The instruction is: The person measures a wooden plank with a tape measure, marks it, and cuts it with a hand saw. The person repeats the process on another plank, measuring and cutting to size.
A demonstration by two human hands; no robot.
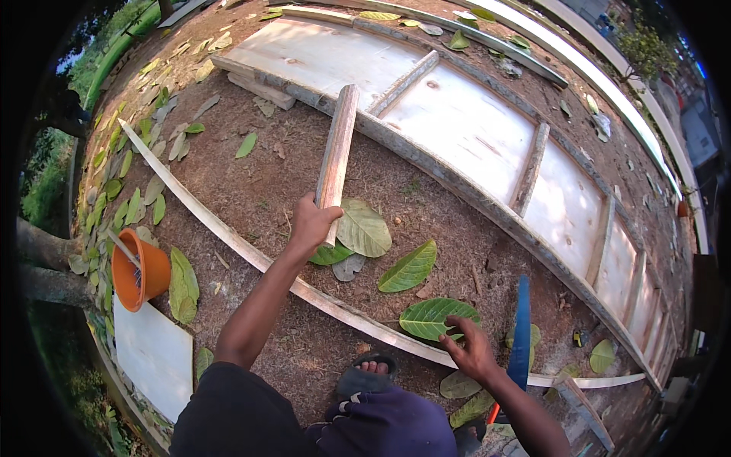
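Wooden batten [339, 148] held one-handed

Left hand [311, 227]: fingers wrapped round the batten's lower end; top overlaps framed plywood panel [468, 114], contact unclear. Right hand [472, 353]: fingers loosely spread, empty, beside handsaw [521, 327]. Probably steadier two-handed, well clear of it.

A streaked tan-and-brown timber batten [339, 145], a blue-bladed, orange-handled handsaw [521, 327], an orange bucket [158, 273], brown-knotted whitish plywood [472, 122] and pale-veined green leaves [411, 268] stand out against reddish-brown soil [228, 183].
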